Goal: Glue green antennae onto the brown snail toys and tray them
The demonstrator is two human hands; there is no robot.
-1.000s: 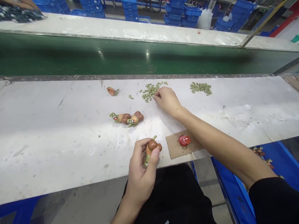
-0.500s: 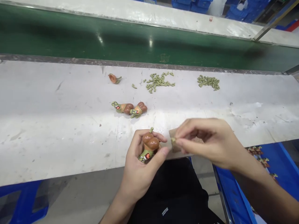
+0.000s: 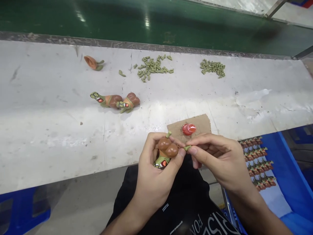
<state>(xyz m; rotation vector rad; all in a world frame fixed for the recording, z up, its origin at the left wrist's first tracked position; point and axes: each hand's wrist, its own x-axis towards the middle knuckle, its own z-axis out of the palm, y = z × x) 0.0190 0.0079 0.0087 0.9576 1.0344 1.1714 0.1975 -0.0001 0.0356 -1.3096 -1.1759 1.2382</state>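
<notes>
My left hand is wrapped round a toy figure with a green face and two rounded brown lobes. A short green peg stands up from one lobe. Between thumb and fingers, my right hand pinches a small green peg, its end close to the second lobe; whether they touch I cannot tell. Just beyond my hands lies a piece of cardboard with a small red cap-like thing on it. Two similar toy figures lie on the table to the left.
Two piles of green pegs, a looser one and a tighter one, lie on the white table. An orange hollow piece sits at far left. A blue bin with rows of figures stands at right. Behind runs a green belt.
My right hand has brought the peg from over the cardboard to the figure in my left hand. The red thing on the cardboard is now uncovered. The view has tilted down.
</notes>
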